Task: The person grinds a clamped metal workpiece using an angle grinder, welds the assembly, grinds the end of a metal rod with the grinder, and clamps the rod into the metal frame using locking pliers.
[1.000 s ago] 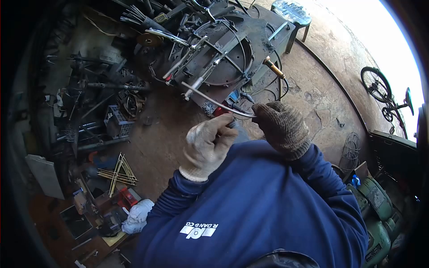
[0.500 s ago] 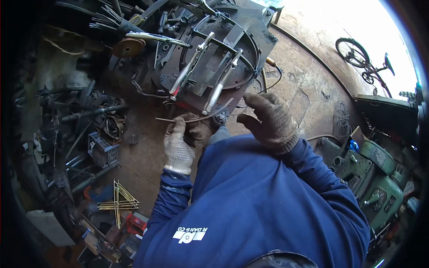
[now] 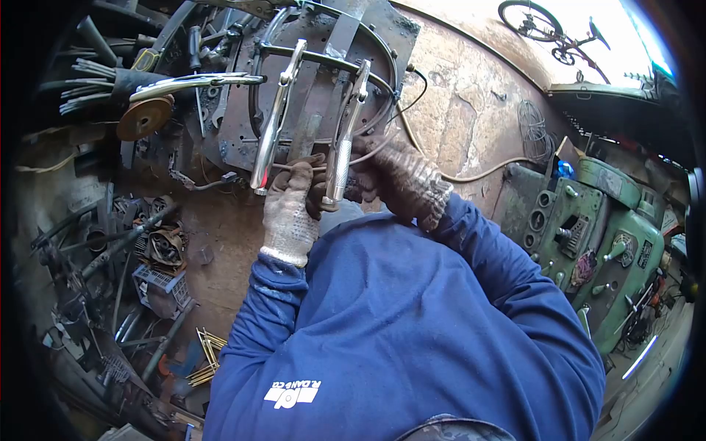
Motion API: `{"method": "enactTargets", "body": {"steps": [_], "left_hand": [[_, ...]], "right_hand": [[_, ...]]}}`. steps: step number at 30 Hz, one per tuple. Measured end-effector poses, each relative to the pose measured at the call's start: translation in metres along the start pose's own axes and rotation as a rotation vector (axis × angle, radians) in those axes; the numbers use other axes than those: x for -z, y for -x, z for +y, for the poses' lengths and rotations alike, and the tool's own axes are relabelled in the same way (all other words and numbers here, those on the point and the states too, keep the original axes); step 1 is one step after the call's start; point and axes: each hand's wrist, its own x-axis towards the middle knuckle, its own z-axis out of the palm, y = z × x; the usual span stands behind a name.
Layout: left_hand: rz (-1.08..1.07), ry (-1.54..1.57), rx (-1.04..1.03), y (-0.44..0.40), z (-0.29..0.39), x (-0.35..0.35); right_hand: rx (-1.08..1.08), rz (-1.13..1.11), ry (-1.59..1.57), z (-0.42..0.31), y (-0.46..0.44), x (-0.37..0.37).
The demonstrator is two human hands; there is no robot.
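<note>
My left hand (image 3: 285, 217), in a dirty knitted work glove, is closed around a thin curved metal rod (image 3: 362, 159). My right hand (image 3: 404, 180), in a matching darker glove, has its fingers curled at the rod's other stretch; some fingertips are hidden. Both hands are at the near edge of a steel worktable (image 3: 235, 151). Between and just above them, two silver locking pliers, a left one (image 3: 273, 128) and a right one (image 3: 343, 151), point their handles toward me. Their jaws are at a crossbar of a round metal frame (image 3: 390, 59) lying on the table.
A rusty spool (image 3: 145, 117) and a bundle of rods (image 3: 92, 81) are at the table's left. Metal scrap and a grey crate (image 3: 162, 289) are on the left floor. A green machine (image 3: 621, 250) stands right; a cable (image 3: 478, 178) crosses the floor near a bicycle (image 3: 559, 37).
Both hands have moved in toward the table and the pliers' handles, with the rod. My right hand, apart from the rod before, has come down and closed at it. The view has shifted.
</note>
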Motion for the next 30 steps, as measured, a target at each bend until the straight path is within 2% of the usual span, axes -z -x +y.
{"method": "enactTargets", "body": {"steps": [2, 4, 7, 9, 10, 11, 13, 14, 18, 21, 23, 24, 26, 29, 30], "left_hand": [[0.050, 0.020, 0.001, -0.004, -0.002, -0.006], [0.114, 0.007, -0.029, -0.004, 0.005, -0.020], [0.169, -0.025, -0.022, -0.013, -0.010, -0.011], [0.138, -0.028, 0.005, -0.017, -0.012, -0.005], [0.153, -0.095, 0.002, -0.017, -0.011, -0.008], [0.169, -0.162, -0.003, -0.017, -0.010, -0.009], [0.122, -0.137, -0.044, -0.015, -0.010, -0.016], [0.073, -0.115, -0.092, -0.014, -0.010, -0.018], [-0.042, 0.042, -0.079, -0.011, -0.006, -0.028], [-0.088, 0.117, -0.025, -0.020, -0.007, -0.032], [-0.014, 0.144, -0.011, -0.025, -0.009, -0.034], [-0.046, 0.117, 0.058, -0.025, -0.005, -0.031], [-0.018, 0.134, 0.089, -0.026, 0.001, -0.034], [0.022, 0.191, 0.112, -0.024, 0.013, -0.044], [0.072, 0.130, 0.176, -0.023, 0.019, -0.047]], "right_hand": [[0.153, 0.094, -0.178, 0.008, -0.015, -0.007], [0.090, 0.038, -0.273, 0.000, -0.011, -0.008], [0.088, -0.010, -0.197, -0.005, -0.007, -0.016], [0.077, 0.204, -0.373, -0.007, -0.010, -0.023], [0.169, 0.093, -0.122, 0.003, -0.016, -0.012], [0.162, 0.094, -0.123, 0.003, -0.018, -0.007], [0.024, 0.060, -0.343, -0.003, -0.019, -0.008], [0.055, 0.086, -0.330, -0.003, -0.022, -0.009], [0.003, -0.112, -0.354, -0.017, -0.017, -0.005], [-0.034, -0.010, -0.420, -0.023, -0.012, -0.015], [-0.043, 0.063, -0.415, -0.025, -0.011, -0.022], [0.015, 0.126, -0.343, -0.025, -0.014, -0.024], [-0.003, 0.177, -0.330, -0.027, -0.017, -0.023], [-0.052, 0.222, -0.396, -0.031, -0.020, -0.020], [-0.056, 0.221, -0.394, -0.030, -0.021, -0.019]]}}
